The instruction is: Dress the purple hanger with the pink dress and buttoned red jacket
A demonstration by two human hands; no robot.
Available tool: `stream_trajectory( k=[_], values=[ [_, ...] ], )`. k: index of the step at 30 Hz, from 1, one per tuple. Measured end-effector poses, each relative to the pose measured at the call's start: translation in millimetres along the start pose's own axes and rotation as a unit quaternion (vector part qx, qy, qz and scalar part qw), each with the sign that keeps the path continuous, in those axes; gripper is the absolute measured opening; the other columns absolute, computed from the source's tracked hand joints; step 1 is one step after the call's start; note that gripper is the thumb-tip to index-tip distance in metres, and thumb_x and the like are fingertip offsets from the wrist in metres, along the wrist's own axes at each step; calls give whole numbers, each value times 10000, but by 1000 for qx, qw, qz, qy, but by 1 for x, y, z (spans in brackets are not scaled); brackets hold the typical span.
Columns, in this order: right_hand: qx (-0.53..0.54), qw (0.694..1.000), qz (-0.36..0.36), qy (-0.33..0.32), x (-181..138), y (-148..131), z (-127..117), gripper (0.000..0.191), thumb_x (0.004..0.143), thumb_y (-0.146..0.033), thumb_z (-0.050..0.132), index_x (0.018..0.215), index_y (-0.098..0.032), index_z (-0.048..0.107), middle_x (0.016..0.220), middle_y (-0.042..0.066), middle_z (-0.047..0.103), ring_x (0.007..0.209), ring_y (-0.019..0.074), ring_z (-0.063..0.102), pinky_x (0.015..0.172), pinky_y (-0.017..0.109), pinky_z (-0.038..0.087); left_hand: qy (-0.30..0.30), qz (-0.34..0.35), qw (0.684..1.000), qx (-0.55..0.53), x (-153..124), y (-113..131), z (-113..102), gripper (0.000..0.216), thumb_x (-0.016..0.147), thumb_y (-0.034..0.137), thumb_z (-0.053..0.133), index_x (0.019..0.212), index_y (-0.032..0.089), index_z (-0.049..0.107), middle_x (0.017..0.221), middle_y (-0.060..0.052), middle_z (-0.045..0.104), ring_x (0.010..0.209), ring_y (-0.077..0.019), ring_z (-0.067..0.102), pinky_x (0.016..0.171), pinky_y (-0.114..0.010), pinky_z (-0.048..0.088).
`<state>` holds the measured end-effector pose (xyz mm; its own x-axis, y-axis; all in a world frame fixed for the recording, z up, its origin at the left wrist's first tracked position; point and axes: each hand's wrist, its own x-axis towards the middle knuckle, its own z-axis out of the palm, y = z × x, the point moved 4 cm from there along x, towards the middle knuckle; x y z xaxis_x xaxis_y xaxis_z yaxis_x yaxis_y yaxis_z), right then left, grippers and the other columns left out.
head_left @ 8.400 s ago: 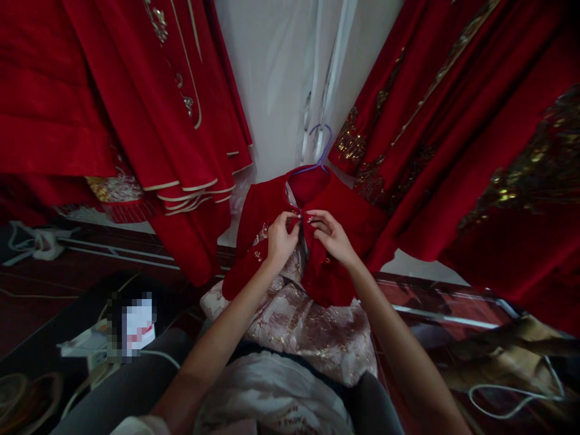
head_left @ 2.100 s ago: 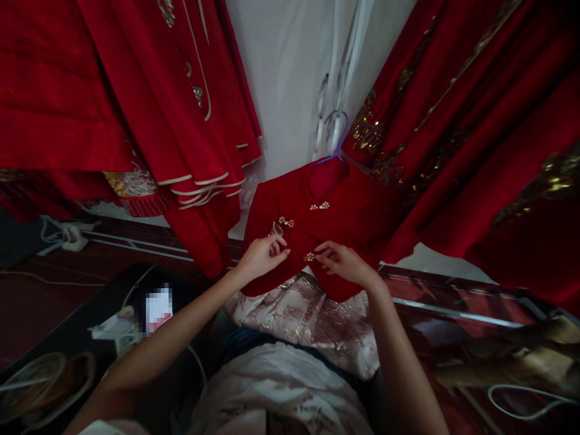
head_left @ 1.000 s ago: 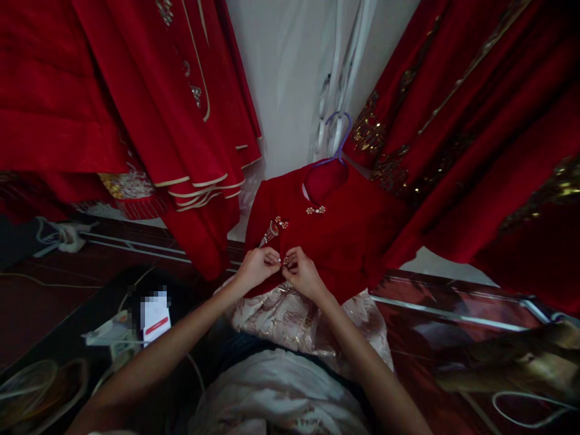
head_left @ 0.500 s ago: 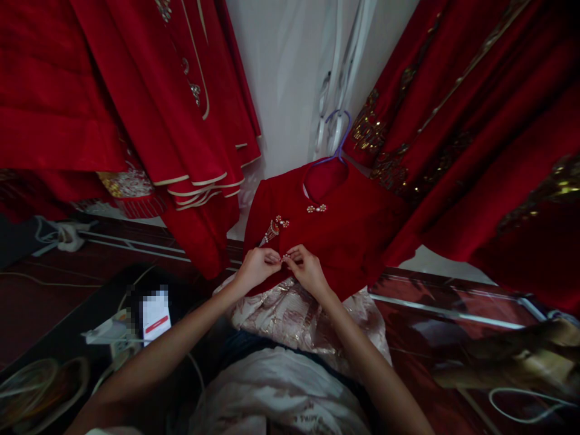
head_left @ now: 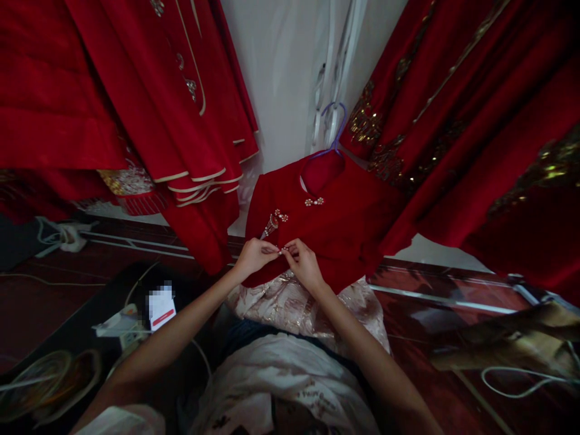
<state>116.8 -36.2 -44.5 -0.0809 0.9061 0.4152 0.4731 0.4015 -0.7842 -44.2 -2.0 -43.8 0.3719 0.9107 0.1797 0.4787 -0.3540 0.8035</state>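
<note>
A red jacket (head_left: 353, 211) on a purple hanger (head_left: 336, 130) spreads out before me, its lower part over my lap. Beaded flower clasps sit at its collar (head_left: 314, 202) and chest (head_left: 281, 215), and a jewelled tassel brooch (head_left: 270, 226) is beside the chest clasp. My left hand (head_left: 255, 257) and my right hand (head_left: 304, 264) meet at the jacket's front below the brooch. Both pinch a small pearl-beaded clasp (head_left: 281, 251), one from each side, thumbs and forefingers closed. The fingertips cover much of it.
Red garments hang at left (head_left: 149, 90) and right (head_left: 480, 139) against a white cabinet (head_left: 281, 72). Patterned pale cloth (head_left: 290, 305) covers my lap. On a dark surface at lower left lie a lit phone (head_left: 162, 307), a power strip (head_left: 131, 339) and cables.
The view has shifted slightly, and the jacket sits a little higher in the picture. Both hands stay at the same clasp, with the left fingers straighter and more of the beads showing.
</note>
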Motion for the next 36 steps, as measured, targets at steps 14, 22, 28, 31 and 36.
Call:
stream_trajectory(
  k=[14,22,28,31,36],
  values=[
    [111,965,96,-218,4,-42,-94,321,857,-391,584,1098,-179,588,830,34,686,642,119,676,589,234,560,14,82,981,178,-14,73,-53,150,813,291,597,885,242,718,857,6,709,708,-118,648,653,-209,495],
    [28,963,30,-266,-2,-30,-64,225,846,-301,602,1030,-184,658,808,33,716,710,142,670,644,258,533,-33,68,971,225,-15,55,-11,205,791,331,650,983,259,664,852,11,688,700,-144,629,617,-231,442],
    [-38,987,24,-156,9,-6,-37,164,829,-208,605,975,-167,667,865,74,723,786,172,684,732,289,530,7,97,955,282,-13,46,2,150,861,335,592,957,229,637,926,-33,599,851,-179,598,761,-284,481],
    [-33,989,30,-142,9,-2,-30,113,833,-183,583,915,-157,656,855,75,720,782,166,683,732,279,527,12,119,949,290,-14,44,8,121,880,306,564,932,212,620,943,-36,577,887,-185,573,806,-305,479],
    [-38,992,20,-122,7,2,-25,92,779,-188,644,861,-168,607,816,39,691,747,143,655,696,252,517,13,140,949,282,-14,48,10,73,870,242,571,929,199,576,960,-34,580,939,-195,552,850,-326,467]
  ],
)
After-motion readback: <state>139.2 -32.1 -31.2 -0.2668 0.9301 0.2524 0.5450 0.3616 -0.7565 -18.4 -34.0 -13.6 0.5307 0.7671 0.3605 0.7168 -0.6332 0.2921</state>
